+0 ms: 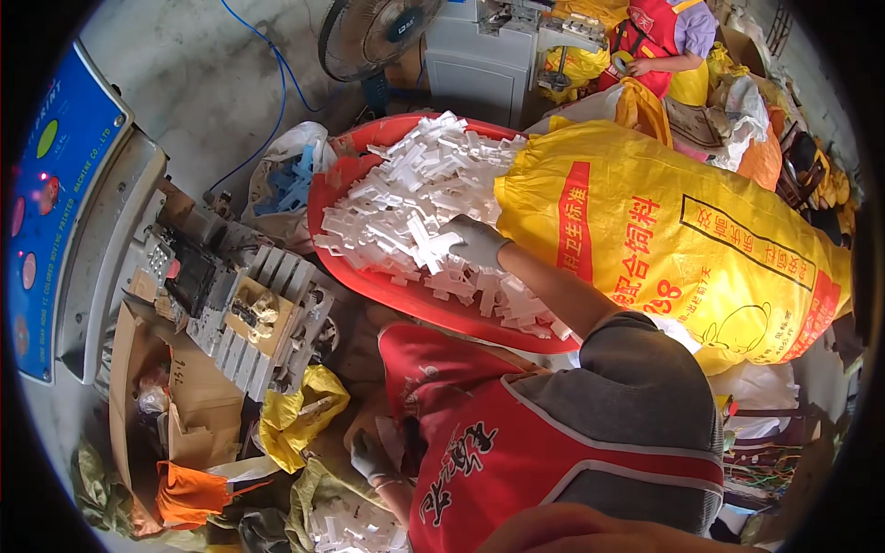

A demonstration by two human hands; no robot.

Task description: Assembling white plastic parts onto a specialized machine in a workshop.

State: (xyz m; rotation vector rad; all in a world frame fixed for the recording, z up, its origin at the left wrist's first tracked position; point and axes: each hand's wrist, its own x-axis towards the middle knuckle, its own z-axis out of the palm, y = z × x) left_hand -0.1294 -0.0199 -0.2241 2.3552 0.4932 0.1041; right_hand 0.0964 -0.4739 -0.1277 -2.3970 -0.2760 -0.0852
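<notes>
The right hand (475, 241), gloved grey, lay palm down on the heap of white plastic pieces (406, 198) in the red basin (323, 198), arm stretched forward and up from the body. The heap spread away from that hand to the upper left, its long run slanting from the basin's far rim down toward the near rim by the forearm. The fingers were bent into the pieces and buried among them, so whether they had closed on any could not be told. The left hand (369, 456), also gloved, hung low by the red apron (479, 461), well apart from the basin; its fingers curled loosely and any hold could not be made out. More white pieces (355, 530) lay just below it. So the right hand was the nearer, touching the heap. A yellow sack (682, 240) lay against the basin's right side
</notes>
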